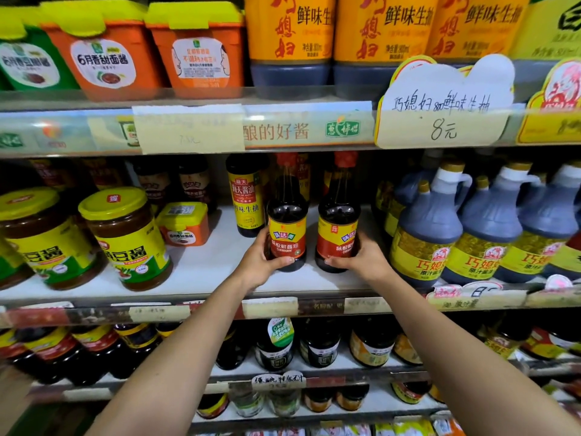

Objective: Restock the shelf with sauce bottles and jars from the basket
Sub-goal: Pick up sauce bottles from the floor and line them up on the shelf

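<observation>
Left hand (261, 259): curling round the lower label of the left soy sauce bottle (286, 225), thumb lying across the front.
Right hand (364, 256): clasping the right soy sauce bottle (338, 221) low down in the same way.
Bottles: both standing upright, just beside each other, centre of frame, on the middle shelf (204, 265).
Neighbours: yellow-lidded jars (125, 237) sitting at left; handled jugs (424, 228) crowding at right.
</observation>
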